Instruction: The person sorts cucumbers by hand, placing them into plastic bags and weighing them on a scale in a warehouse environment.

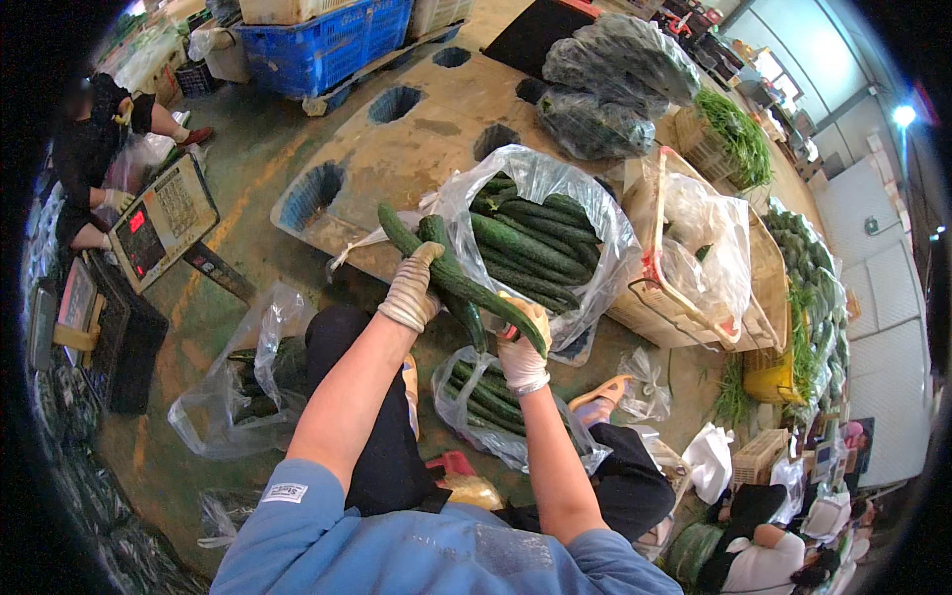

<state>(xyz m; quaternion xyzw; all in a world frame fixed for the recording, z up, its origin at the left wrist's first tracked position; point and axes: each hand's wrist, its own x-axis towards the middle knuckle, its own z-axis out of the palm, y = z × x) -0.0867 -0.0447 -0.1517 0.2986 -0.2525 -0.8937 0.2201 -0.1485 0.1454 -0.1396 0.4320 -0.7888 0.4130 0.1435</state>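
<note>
My gloved left hand grips a long curved cucumber together with a second, shorter cucumber beneath it. The long one's lower end crosses in front of my gloved right hand. That hand is closed around a small tool with a red part, mostly hidden by the fingers. Just beyond my hands, a clear plastic bag stands wide, full of cucumbers. Between my feet sits another bag of cucumbers. A third clear bag with cucumbers lies left of my knee.
The bag rests on a worn pallet with deep holes. Right of it is a plastic crate holding bagged produce. Dark plastic bags lie behind. At left stands a digital scale, with a seated person beyond. Other people sit lower right.
</note>
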